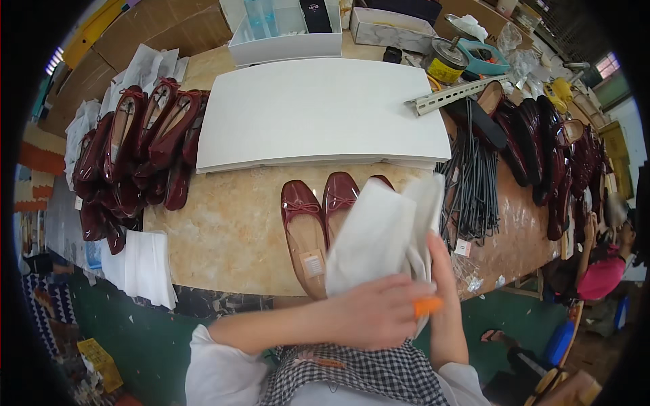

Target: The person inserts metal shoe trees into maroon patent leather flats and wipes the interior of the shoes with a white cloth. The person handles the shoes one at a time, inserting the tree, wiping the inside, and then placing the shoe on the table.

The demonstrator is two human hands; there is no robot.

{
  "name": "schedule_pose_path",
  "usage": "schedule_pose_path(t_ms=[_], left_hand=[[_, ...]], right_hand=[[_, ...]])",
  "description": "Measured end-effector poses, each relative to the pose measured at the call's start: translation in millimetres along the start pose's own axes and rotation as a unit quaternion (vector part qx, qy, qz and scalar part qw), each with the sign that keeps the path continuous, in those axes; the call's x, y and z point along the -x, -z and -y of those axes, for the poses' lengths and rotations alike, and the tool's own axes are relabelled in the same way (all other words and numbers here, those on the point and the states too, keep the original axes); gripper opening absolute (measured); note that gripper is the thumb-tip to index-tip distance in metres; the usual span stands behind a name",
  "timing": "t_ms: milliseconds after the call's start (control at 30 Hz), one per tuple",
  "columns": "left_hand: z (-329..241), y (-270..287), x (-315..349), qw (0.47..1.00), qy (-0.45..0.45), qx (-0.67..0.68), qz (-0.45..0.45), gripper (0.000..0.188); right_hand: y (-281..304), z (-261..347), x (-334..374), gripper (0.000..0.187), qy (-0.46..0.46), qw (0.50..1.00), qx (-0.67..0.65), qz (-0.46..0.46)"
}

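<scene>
Burgundy patent ballet flats with small bows lie toes-away in front of me. The left one (302, 233) bears a pale tag on its insole. Beside it, the second flat (338, 196) is partly covered, and only the toe of a third (382, 180) shows. In front of them a folded white sheet (374, 233), thin like tissue or cloth, is held up at a slant. My right hand (445, 287) grips its right edge. My left hand (379, 311) is closed across the sheet's lower end, with a small orange piece at its fingertips that I cannot identify.
A wide stack of white sheets (318, 111) lies behind the shoes. Piled burgundy flats (128, 152) stand left, above folded white sheets (145, 267). Dark rods (470, 189), a metal strip (453, 96), a can (447, 61) and more shoes (531, 145) crowd the right. Another person (602, 271) sits far right.
</scene>
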State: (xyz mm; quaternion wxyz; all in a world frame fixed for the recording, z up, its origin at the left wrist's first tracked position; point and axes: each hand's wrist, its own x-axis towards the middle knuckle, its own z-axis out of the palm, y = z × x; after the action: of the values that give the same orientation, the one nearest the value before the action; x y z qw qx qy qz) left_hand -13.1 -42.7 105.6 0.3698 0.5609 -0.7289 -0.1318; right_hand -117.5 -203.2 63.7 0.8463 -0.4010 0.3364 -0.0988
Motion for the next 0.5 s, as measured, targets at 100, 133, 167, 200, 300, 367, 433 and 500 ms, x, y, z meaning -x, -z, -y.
schedule_pose_path(t_ms=[100,133,167,200,300,367,433,500], left_hand=[[11.0,26.1,8.8,0.964,0.058,-0.038,-0.256,0.017],[22.7,7.9,21.8,0.961,0.045,0.0,-0.274,0.018],[27.8,-5.0,37.3,0.948,0.125,0.002,-0.293,0.019],[25.6,-16.8,56.6,0.928,0.207,0.003,-0.311,0.021],[34.1,-9.9,54.1,0.833,0.353,0.084,-0.418,0.041],[35.6,-17.0,47.4,0.83,0.326,0.216,-0.398,0.056],[39.8,-30.5,45.7,0.647,0.356,0.468,-0.485,0.052],[50.7,-41.8,65.2,0.831,0.408,0.164,-0.341,0.043]], right_hand=[[-11.1,-25.3,12.6,0.05,-0.116,0.969,-0.166,0.142],[-15.4,-28.1,10.9,0.051,-0.108,0.967,-0.127,0.194],[-19.3,-29.7,9.6,0.052,-0.093,0.962,-0.088,0.242],[-27.6,-14.9,2.4,0.054,-0.047,0.962,0.087,0.254],[-37.5,-9.8,-9.6,0.07,0.253,0.851,0.416,0.196],[-75.8,-12.5,16.3,0.072,0.348,0.731,0.531,0.251],[-63.1,-24.0,-16.6,0.069,0.326,0.739,0.548,0.22],[-46.9,-15.2,-43.2,0.057,0.142,0.874,0.445,0.132]])
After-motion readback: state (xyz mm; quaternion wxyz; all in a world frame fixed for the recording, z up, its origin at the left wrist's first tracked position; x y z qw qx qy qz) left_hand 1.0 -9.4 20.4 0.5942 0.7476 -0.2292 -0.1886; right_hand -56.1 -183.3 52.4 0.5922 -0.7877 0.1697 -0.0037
